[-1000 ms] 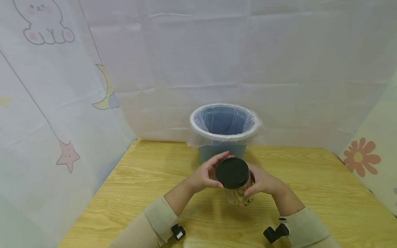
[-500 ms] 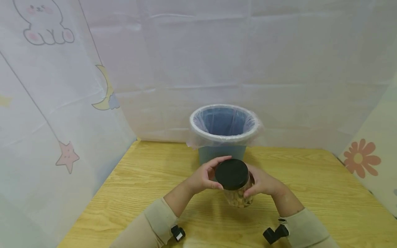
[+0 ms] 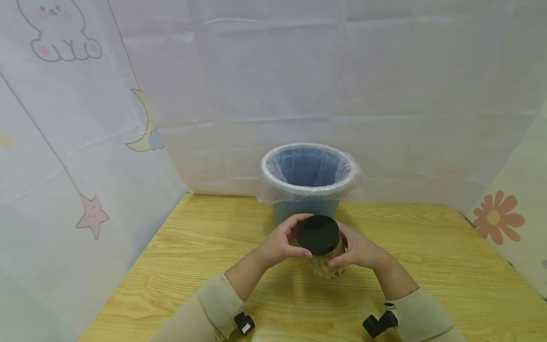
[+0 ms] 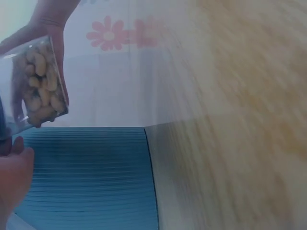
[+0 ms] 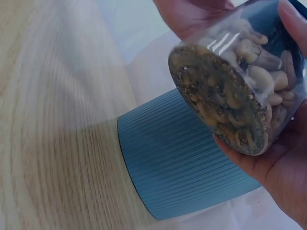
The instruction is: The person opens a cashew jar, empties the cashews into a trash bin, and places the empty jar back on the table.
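A clear jar (image 3: 326,267) with a black lid (image 3: 318,235) is held between both hands, slightly tilted above the table. Light brown nuts (image 4: 42,84) lie in it, and in the right wrist view its base (image 5: 218,98) faces the camera. My left hand (image 3: 278,242) grips the lid's left side, thumb in front and fingers behind. Round the jar's clear body curls my right hand (image 3: 361,249), its thumb across the front. The fingers on the far side are partly hidden by the jar.
A blue ribbed bin (image 3: 305,209) with a white rim and clear plastic liner stands right behind the jar. The wooden table (image 3: 205,266) reaches back to a pale curtain (image 3: 265,80). Both sleeves carry small black devices (image 3: 380,324).
The jar has risen slightly and shifted a little to the left, with both hands still on it. The bin has stayed in place.
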Demonstrator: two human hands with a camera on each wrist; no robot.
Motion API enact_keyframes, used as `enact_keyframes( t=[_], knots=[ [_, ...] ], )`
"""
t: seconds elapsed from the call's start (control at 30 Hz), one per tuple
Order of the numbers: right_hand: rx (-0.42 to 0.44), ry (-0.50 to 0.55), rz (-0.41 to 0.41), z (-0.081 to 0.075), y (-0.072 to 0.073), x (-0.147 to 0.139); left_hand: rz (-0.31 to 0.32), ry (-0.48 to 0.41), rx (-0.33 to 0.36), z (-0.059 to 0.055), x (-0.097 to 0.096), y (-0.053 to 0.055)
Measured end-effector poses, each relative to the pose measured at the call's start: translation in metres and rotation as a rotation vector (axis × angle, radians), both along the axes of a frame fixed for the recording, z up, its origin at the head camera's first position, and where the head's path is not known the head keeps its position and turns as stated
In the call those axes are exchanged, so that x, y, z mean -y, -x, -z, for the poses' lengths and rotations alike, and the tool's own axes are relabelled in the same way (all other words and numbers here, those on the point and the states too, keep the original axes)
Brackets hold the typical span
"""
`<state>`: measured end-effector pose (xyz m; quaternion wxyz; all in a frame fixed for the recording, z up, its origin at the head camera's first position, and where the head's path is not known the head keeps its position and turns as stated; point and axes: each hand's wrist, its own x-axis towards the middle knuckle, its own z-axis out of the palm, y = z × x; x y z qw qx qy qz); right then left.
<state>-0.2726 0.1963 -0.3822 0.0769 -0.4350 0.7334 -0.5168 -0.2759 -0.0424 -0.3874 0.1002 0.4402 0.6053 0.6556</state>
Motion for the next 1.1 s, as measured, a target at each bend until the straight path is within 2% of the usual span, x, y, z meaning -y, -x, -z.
enact_keyframes(
  t=[0.1,0.23,0.4,0.57,0.7,0.93,1.1],
  knots=[
    [-0.022,-0.030,0.055,0.000,-0.001,-0.001,-0.074,0.065,0.012,-0.005,-0.001,-0.004],
    [-0.047,-0.021,0.070,0.002,0.000,-0.001,-0.138,0.119,0.015,-0.008,-0.002,-0.005],
    [-0.084,0.002,0.092,0.005,0.002,0.002,-0.217,0.129,0.001,-0.006,-0.005,-0.006],
    [-0.110,0.000,0.151,0.007,0.001,0.005,-0.289,0.144,0.009,-0.006,-0.007,-0.009],
    [-0.107,0.000,0.175,0.006,0.000,0.006,-0.292,0.139,0.010,-0.010,-0.008,-0.012],
    [-0.168,-0.026,0.225,0.005,-0.002,0.008,-0.273,0.099,-0.013,-0.028,-0.006,-0.027],
    [-0.210,-0.035,0.264,-0.006,-0.011,0.014,-0.301,0.091,-0.024,-0.028,-0.007,-0.030]
  ],
)
